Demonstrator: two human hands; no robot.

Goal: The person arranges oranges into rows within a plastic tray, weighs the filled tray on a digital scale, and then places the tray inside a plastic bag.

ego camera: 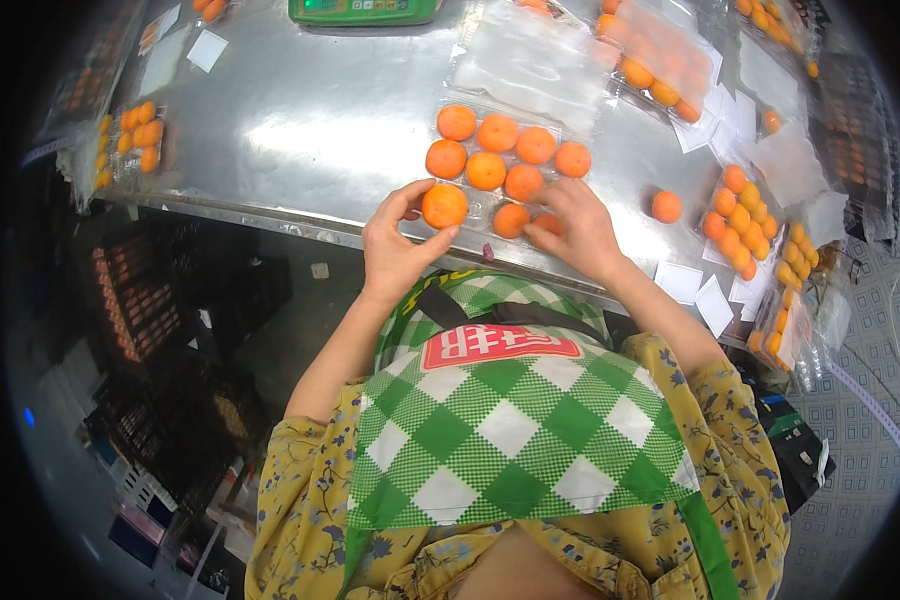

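Observation:
On the metal table before me lies a clear plastic tray (480, 211) with rows of orange round fruits (485, 171). My left hand (401, 244) holds an orange fruit (445, 206) between thumb and fingers at the tray's near left corner. At the near right corner, my right hand (574, 229) has its thumb and fingers around another orange fruit (547, 223), which is partly hidden. One more fruit (511, 220) sits just left of that thumb. Behind the tray, a sheet of clear, whitish film or lid (532, 67) lies flat.
A single orange fruit (667, 207) lies to the right on the metal table (307, 112). Filled packs (739, 217) and white cards (678, 282) are farther right. A green scale (364, 11) stands at the back. Another filled tray (141, 135) lies far left.

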